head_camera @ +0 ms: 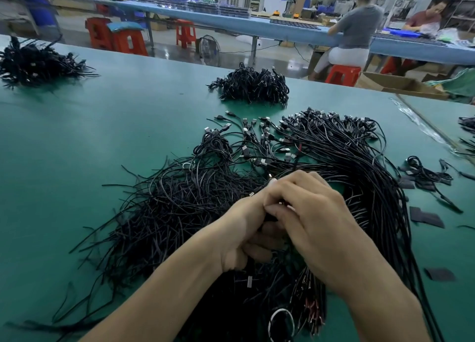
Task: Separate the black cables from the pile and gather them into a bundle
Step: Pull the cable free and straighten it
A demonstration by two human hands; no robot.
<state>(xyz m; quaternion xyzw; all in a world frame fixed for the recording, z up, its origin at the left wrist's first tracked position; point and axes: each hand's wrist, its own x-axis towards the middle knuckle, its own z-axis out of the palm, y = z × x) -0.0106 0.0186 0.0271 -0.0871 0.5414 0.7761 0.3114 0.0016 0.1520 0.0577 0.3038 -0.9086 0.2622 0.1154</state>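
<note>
A big loose pile of black cables (180, 200) with USB plugs spreads over the green table (102, 125) in front of me. My left hand (244, 233) and my right hand (313, 218) meet above the pile's middle, fingers curled together. Both pinch a small bunch of black cables (259, 187) whose metal plug ends stick out past my left fingers. More cables (365, 166) run in a long sweep under my right forearm toward the near edge.
Two tied bundles of black cables lie further off, one at the far middle (253, 87), one at the far left (33, 63). Small black strips (426, 218) lie at the right. People sit at a blue bench (231, 20) behind.
</note>
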